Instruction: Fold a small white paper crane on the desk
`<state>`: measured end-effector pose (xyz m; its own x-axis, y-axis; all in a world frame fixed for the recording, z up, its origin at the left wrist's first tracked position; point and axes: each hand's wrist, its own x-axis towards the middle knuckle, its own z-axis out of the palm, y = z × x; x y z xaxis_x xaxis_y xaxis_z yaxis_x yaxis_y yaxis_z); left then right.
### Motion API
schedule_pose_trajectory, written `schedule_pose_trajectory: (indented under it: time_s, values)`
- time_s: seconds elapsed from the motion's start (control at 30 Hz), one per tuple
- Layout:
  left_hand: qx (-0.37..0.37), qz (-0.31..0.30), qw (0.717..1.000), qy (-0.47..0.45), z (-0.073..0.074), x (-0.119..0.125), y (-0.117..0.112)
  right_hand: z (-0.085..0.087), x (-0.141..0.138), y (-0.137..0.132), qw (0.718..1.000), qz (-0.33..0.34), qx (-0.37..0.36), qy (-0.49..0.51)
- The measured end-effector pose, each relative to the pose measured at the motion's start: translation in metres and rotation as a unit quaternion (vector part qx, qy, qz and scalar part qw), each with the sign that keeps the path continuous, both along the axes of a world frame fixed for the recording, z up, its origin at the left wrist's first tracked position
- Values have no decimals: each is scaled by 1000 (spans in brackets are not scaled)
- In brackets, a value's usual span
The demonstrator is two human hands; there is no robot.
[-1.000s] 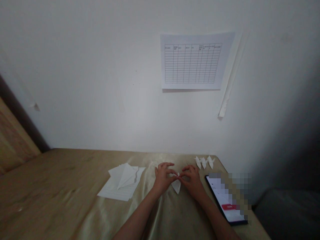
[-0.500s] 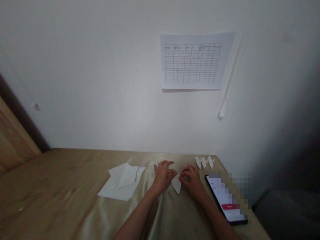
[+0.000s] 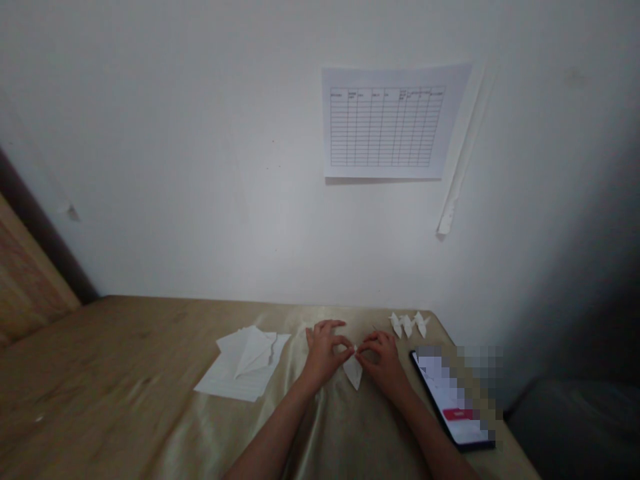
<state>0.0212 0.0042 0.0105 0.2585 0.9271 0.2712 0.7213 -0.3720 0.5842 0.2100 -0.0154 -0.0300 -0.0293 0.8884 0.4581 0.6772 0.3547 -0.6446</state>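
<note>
A small white folded paper point(image 3: 354, 373), pointed at its near end, lies on the cloth between my hands. My left hand point(image 3: 326, 353) pinches its far tip between thumb and index finger, the other fingers stretched out above. From the other side my right hand point(image 3: 381, 359) pinches the same tip, and the fingertips of both hands almost meet there. The exact fold under the fingertips is hidden. Beyond my right hand stand three small folded paper cranes point(image 3: 408, 325) in a row.
White paper sheets point(image 3: 230, 387) lie in a loose pile on the left, a folded piece on top. A phone point(image 3: 450, 407) with a lit, partly blurred screen lies by the right table edge. A printed chart point(image 3: 385, 127) hangs on the wall behind the cloth-covered table point(image 3: 125, 373).
Both hands' fingertips have drawn closer together over the far tip of the folded paper, covering more of it. The pile, cranes and phone stay put.
</note>
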Motion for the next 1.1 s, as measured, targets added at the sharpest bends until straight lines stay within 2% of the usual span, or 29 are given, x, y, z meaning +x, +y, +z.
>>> schedule_pose_trajectory:
  time_s: [0.17, 0.4, 0.57, 0.83, 1.1]
  values:
    - [26, -14, 999, 17, -3, 5, -3, -4, -2, 1, 999, 7, 36, -5]
    - [32, -11, 999, 36, 1, 1, -3, 0, 1, -2, 998, -1, -4, -58]
    - [21, -11, 999, 45, 0, 0, -2, 4, 3, -3, 997, 1, -32, -68]
    - [2, -4, 1000, 27, 0, -8, 4, 3, 6, -4, 996, -16, -35, -81]
    - [-48, -59, 995, 63, -4, -18, 11, 2, 9, 2, 996, -41, -34, -70]
